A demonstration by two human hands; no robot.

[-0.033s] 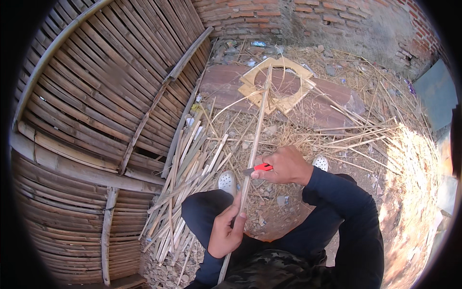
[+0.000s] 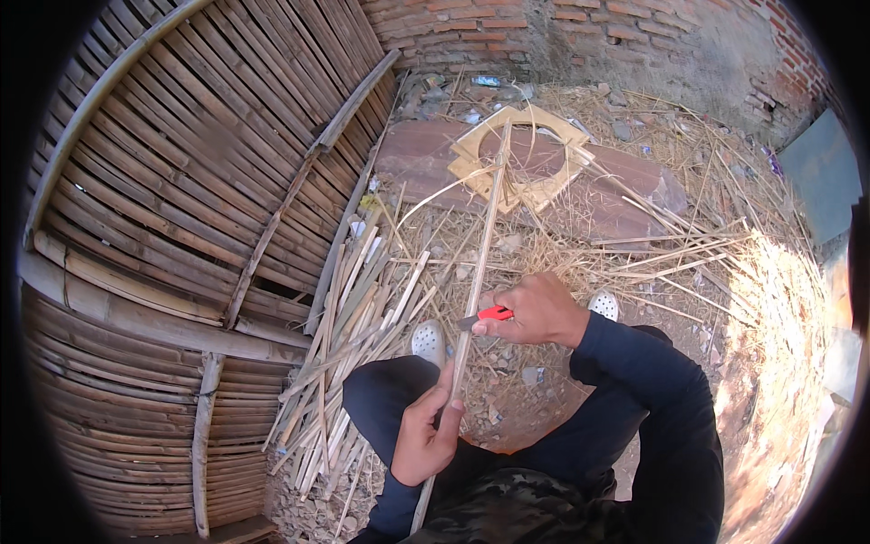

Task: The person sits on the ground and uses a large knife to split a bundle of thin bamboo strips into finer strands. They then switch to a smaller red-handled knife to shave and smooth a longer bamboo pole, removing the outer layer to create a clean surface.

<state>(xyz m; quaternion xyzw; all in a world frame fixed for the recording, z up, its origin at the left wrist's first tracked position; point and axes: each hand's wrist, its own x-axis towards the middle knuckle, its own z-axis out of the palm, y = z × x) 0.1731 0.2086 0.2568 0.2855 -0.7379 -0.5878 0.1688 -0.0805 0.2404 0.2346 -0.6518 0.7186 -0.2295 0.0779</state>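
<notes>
A long, pale bamboo strip (image 2: 484,258) slants from my lap up to the wooden board with a round hole (image 2: 467,168), its far end lying over that opening. Low on the strip, my left hand (image 2: 426,440) is closed around it, thumb along the top. Further up, my right hand (image 2: 539,308) grips a red-handled utility knife (image 2: 495,314). The knife's dark blade lies across the strip, touching it or just above; which, I cannot tell. My right fingers are curled beside the strip.
Cut bamboo strips (image 2: 340,335) lie heaped at left, beside a bamboo-slat wall (image 2: 181,163). A brown sheet (image 2: 412,163) lies under the holed board. More strips (image 2: 680,258) and shavings cover the ground at right. A brick wall (image 2: 471,32) closes off the back. My light clogs (image 2: 428,342) show below.
</notes>
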